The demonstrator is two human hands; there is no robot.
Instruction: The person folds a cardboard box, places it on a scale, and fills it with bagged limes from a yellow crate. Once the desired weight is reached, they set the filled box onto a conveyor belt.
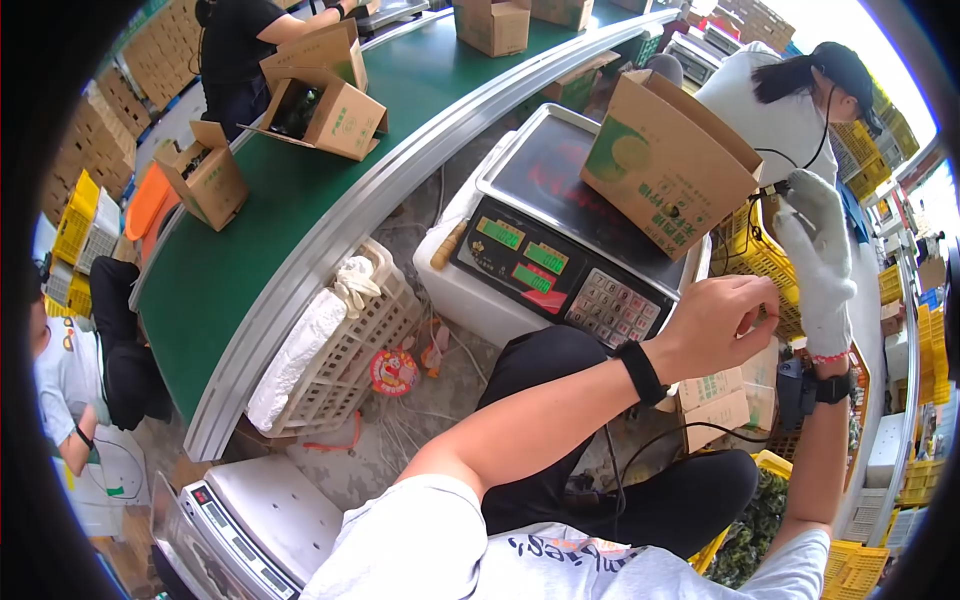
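My left hand (pixel 715 325) is bare, with a black band at the wrist. Its fingers curl in loosely, with nothing showing between them, below the tilted cardboard box (pixel 665 150). That box rests on the black digital scale (pixel 555 250), whose green displays are lit. To the right, my right hand (pixel 818 260) wears a white knitted glove and is raised beside the box. Its fingers bend together at the top, next to a small dark thing (pixel 768 190); I cannot tell what they hold. A dark watch (pixel 832 388) sits on that wrist.
A green conveyor (pixel 400 110) with a metal rail carries an open carton (pixel 325 115) and other boxes. Beside it stands a white crate (pixel 345 350). Yellow crates (pixel 765 255) and flattened cardboard (pixel 715 405) lie at right. People work around; a second scale (pixel 235 540) is lower left.
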